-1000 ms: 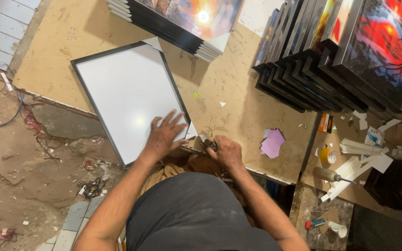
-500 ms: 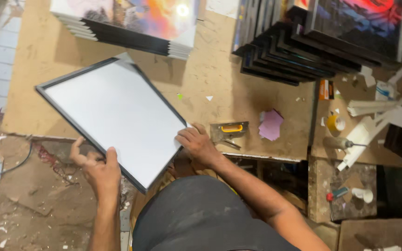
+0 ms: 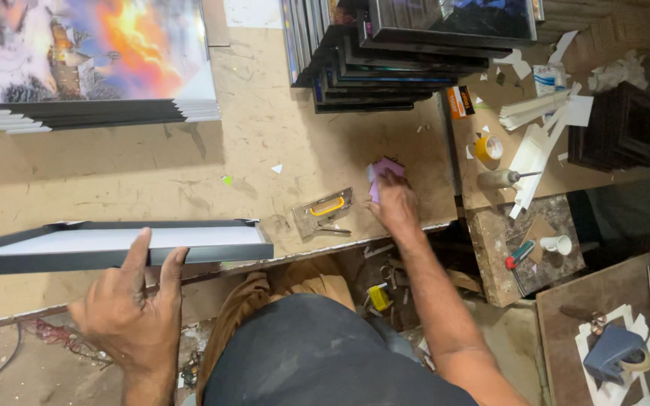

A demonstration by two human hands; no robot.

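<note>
Head view shows the left hand (image 3: 133,312) nearest, fingers spread flat against the near edge of a black picture frame (image 3: 114,244), which has tipped up on edge since half a second ago (its white face then lay open). Farther out, the right hand (image 3: 394,203), arm outstretched, has left the frame's corner and presses fingers together on a purple paper scrap (image 3: 382,169) on the table (image 3: 152,165), beside a yellow-handled staple tool (image 3: 325,212). Beyond stand stacked framed pictures (image 3: 385,68).
</note>
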